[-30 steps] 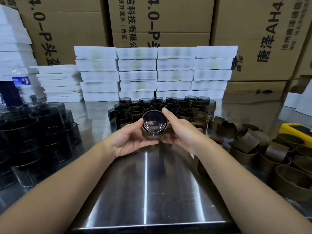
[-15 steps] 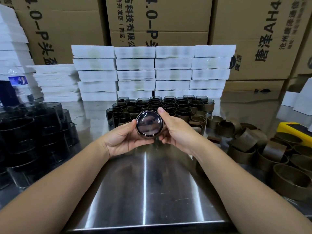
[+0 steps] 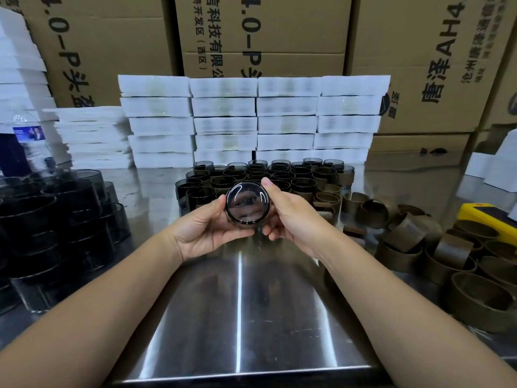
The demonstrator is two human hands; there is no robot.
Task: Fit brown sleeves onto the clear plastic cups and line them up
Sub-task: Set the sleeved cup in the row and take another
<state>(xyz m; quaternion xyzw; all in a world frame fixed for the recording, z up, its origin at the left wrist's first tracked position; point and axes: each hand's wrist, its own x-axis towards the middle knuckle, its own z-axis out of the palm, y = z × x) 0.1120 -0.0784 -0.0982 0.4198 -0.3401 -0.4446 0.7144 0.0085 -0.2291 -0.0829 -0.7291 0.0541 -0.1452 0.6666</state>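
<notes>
Ahead, cardboard cartons (image 3: 263, 29); steel tabletop (image 3: 279, 317) beneath the cup (image 3: 247, 204)

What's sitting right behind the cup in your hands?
Rows of sleeved cups stand on the table just behind the held cup, with white stacks beyond them. The held cup, the left hand and the right hand cover the nearest rows.

Clear cup (image 3: 248, 203) aloft, tipped on its side.

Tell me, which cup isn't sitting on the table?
The cup gripped between the left hand and right hand, tipped toward the camera. The rest stand on the table.
</notes>
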